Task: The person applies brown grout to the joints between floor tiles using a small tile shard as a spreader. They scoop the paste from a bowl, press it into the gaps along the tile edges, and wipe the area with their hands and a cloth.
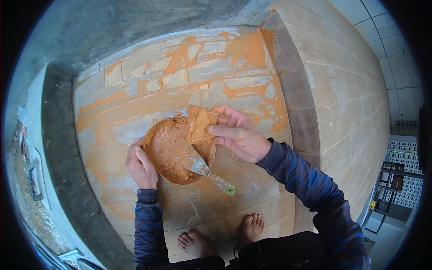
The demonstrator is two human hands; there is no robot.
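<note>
A round bowl (180, 181) of thick orange-brown grout (168, 141) is in front of me. My left hand (141, 166) grips its left rim, thumb over the edge. Whether the bowl rests on the floor or is held up, I cannot tell. Over the bowl's right rim, my right hand (240, 135) pinches a flat spreader (199, 125) between thumb and fingers. Grout coats the spreader's face heavily. A putty knife (199, 165) lies across the bowl's near right rim, its blade in the grout and its smeared handle pointing out toward me.
Orange grout streaks the tiled floor (207, 100), mostly on its far side. Tiled walls (342, 103) rise on the right, a grey wall (148, 27) at the far side. A dark ledge (65, 135) runs along the left. My bare feet (195, 243) stand close to the near edge.
</note>
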